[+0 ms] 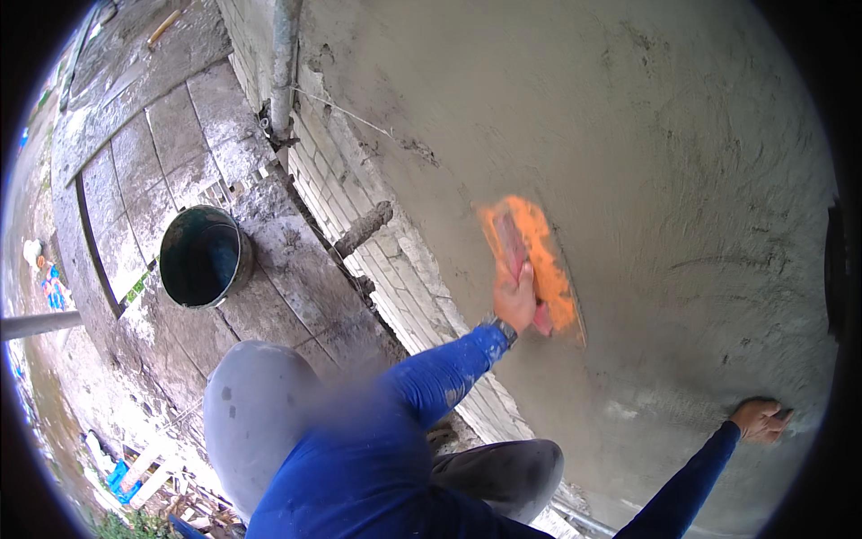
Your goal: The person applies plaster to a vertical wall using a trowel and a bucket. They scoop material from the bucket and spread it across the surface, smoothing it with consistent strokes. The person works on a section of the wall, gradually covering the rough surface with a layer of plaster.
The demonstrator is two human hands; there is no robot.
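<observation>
My left hand is wrapped around the reddish handle of an orange plastering float. The float's face lies against, or very close to, the grey plastered wall; its edges are slightly blurred. Farther right, my right hand rests at the wall with its fingers curled. A dark edge shows along the top of that hand, and whatever is in it, if anything, is hidden. A dark watch sits on my left wrist, and both sleeves are blue.
A dark bucket stands on the wet plank platform at left, which has a long gap. A metal pole rises beside the wall's edge. A short stub juts from the exposed blockwork. My knees are close to the wall.
</observation>
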